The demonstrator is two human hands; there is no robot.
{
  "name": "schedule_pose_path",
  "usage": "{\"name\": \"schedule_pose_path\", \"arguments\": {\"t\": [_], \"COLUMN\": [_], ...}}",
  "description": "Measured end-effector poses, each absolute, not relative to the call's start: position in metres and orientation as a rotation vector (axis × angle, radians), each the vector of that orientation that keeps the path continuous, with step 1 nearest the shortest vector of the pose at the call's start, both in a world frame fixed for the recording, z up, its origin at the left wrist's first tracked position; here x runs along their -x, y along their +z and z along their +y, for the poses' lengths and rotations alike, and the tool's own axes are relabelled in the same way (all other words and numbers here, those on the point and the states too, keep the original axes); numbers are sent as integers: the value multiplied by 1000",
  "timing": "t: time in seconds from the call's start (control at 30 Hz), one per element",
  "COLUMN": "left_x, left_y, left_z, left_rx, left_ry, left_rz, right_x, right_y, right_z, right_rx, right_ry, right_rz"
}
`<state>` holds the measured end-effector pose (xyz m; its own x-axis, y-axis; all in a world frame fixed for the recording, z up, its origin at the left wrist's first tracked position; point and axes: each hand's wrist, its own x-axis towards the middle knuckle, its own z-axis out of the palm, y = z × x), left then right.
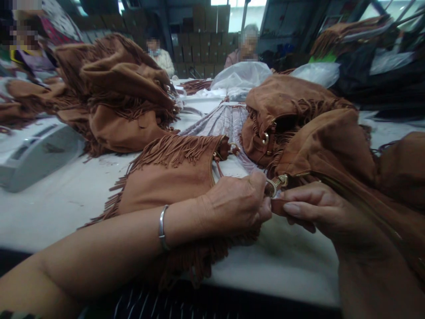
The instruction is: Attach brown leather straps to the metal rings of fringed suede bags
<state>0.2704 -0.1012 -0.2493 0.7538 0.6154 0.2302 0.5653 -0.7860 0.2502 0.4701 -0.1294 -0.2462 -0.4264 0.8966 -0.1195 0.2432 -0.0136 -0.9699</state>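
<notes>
Leather tab (278,206): out front over the counter (299,261), btwn both hands, looks mid-job. L to R: bag pile (116,133), progress can't be told; flat fringed bag (166,190) w/ ring (234,148) on its R corner, apparently fitted; L hand (235,201), fingers closed on metal clasp (282,180); R hand (315,206), fingers gripping the tab, end seemingly loose, so prob. unfinished; R-side bags (322,141), status unclear.

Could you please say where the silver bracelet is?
In the head view, the silver bracelet is left of centre, around the wrist of the left hand, in front of a brown fringed bag.
</notes>
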Motion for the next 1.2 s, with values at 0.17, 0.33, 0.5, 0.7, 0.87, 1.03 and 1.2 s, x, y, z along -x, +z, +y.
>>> {"name": "schedule_pose_path", "arguments": {"t": [0.17, 0.33, 0.5, 0.7, 0.87, 1.03, 1.2], "left_x": [-270, -270, -271, -272, -271, -268, -270], "left_y": [-249, -254, -257, -257, -245, -248, -253], "left_z": [-102, -104, -103, -103, -104, -101, -105], "left_rx": [-2699, -2511, -2427, -2585, -2753, -2721, -2398], "left_ry": [479, 553, 558, 541, 339, 322, 511], "left_rz": [953, 919, 986, 820, 560, 614, 873], "right_x": [-472, -472, -457, -451, -468, -471, -469], "right_y": [-246, -252, -261, -265, -261, -259, -258], "right_z": [-131, -128, -124, -124, -127, -125, -124], "right_rx": [1198, 1116, 1215, 1145, 1140, 1158, 1140], "right_ry": [1500, 1296, 1288, 1206, 1482, 1592, 1399], "right_rz": [-1631, -1255, -1288, -1255, -1355, -1292, -1472]}}
